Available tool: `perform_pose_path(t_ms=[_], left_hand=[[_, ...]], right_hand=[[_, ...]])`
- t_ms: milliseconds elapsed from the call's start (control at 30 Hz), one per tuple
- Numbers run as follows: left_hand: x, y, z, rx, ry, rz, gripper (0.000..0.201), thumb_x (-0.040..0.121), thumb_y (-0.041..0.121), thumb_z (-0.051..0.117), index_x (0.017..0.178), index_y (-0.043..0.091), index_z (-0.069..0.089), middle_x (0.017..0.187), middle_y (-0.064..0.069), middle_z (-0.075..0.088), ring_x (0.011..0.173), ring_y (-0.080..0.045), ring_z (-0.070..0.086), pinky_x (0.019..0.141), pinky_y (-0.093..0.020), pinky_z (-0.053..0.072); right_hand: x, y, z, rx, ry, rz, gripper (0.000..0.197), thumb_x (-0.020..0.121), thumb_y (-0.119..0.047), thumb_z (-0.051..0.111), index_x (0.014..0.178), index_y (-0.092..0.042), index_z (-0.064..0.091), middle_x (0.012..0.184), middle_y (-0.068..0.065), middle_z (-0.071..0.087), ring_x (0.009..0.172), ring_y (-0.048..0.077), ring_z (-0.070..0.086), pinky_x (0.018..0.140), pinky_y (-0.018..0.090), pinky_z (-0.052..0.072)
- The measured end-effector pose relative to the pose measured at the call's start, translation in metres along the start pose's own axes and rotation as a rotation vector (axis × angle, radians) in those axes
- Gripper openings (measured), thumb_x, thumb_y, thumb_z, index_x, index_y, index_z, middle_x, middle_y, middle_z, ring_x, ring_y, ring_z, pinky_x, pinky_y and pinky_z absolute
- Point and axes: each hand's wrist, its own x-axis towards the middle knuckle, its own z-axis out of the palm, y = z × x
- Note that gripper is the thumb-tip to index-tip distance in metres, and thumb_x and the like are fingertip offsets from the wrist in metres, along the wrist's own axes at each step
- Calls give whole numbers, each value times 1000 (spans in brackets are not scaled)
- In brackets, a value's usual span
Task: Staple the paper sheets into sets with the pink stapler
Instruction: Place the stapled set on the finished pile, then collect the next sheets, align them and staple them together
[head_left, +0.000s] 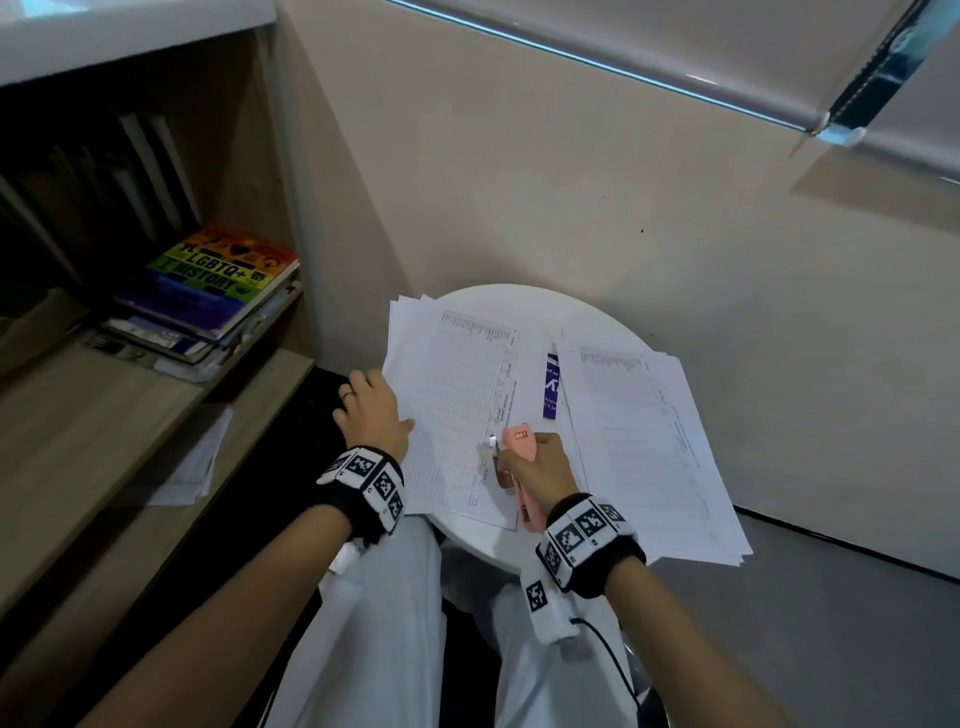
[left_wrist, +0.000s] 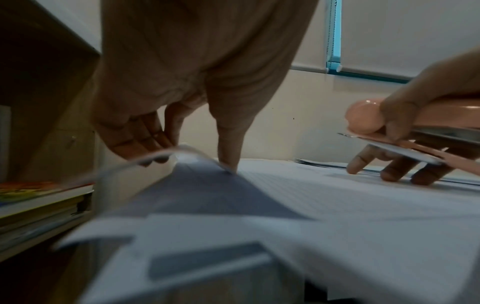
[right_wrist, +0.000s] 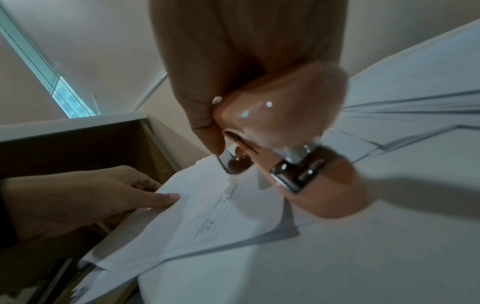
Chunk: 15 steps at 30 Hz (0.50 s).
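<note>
On the round white table (head_left: 524, 301) lies a left stack of printed paper sheets (head_left: 457, 384), with a second stack (head_left: 654, 441) on the right. My left hand (head_left: 376, 410) holds the left stack's left edge. Its thumb (left_wrist: 228, 148) lies on top and its fingers (left_wrist: 140, 142) curl under the lifted sheets (left_wrist: 197, 176). My right hand (head_left: 543, 467) grips the pink stapler (head_left: 519, 447), whose metal nose sits over the near right part of the left stack. The stapler (right_wrist: 280, 115) is tilted above the sheets (right_wrist: 207, 209). Whether paper lies between its jaws is unclear.
A blue leaflet (head_left: 552, 387) lies between the two stacks. A wooden bookshelf (head_left: 156, 405) stands close on the left with stacked books (head_left: 208, 291) and a loose sheet (head_left: 197, 462) on a lower board. A wall (head_left: 571, 182) runs right behind the table. My legs are under its near edge.
</note>
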Motion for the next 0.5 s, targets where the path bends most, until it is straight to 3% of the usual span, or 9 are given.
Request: perform_pose_path(t_ms=[133,233,333,400,433,500], left_hand=[[14,-9,-2,-197,-8,131,32,89,17,63,114,0,52,119,-19,48,112,-36,48,89,-44,42],[14,-20,0,-489,49,160,24,90,11,61,109,-3,61,121,-19,45,116,-34,40,97,-37,37],[4,-34,-4,-723,81,207,14,86,9,66,99,4,63,128,-1,35,118,-18,30,101,-26,28],[-2,-47,-7,-948,-17,271,8,87,3,62,94,8,62,126,0,44,116,-16,42,101,-30,35],[-6,-51,-11,-1065,-78,283,12,89,2,59,94,12,62,119,-2,55,110,-17,51,97,-33,42],[-14,-56,-19,-1209,-179,272,16,92,2,53,99,15,61,100,5,70,96,-15,64,83,-26,51]], right_hand=[[-2,0,0,26,21,19,43,82,-10,66,118,3,47,76,1,58,58,7,55,45,14,46],[-5,-2,-5,132,-2,43,46,83,-9,64,122,-1,42,87,8,58,62,11,57,51,21,46],[-5,-5,-16,211,138,35,70,71,-13,68,130,-24,31,115,15,51,93,27,59,74,41,54],[-8,-11,-27,195,180,-10,83,65,-17,70,136,-27,27,123,16,47,107,34,55,88,54,51],[-9,-14,-32,210,170,-19,82,68,-16,70,138,-25,27,121,16,50,104,33,56,87,54,52],[-12,-23,-42,230,111,-39,62,78,-11,66,132,-18,36,109,13,59,89,26,60,74,43,56]])
